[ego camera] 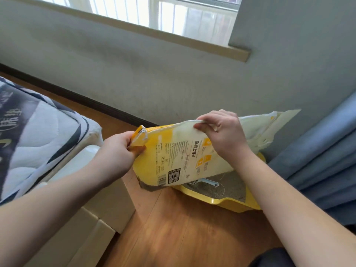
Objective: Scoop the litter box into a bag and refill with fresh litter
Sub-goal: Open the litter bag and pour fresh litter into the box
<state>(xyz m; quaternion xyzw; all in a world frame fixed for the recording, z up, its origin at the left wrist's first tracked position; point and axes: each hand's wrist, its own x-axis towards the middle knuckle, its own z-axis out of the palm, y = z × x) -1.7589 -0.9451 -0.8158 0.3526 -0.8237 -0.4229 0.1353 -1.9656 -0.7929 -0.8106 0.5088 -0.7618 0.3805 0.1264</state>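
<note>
The left hand pinches a corner of the litter bag; the right hand grips its upper edge. Below them sits the litter box with its scoop; tip slowly, mouth kept low over it.

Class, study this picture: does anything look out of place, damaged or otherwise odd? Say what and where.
The blue scoop lies in the yellow litter box, on the grey litter directly under the litter bag both hands hold, so poured litter could bury it. The bag's top edge looks roughly torn.
</note>
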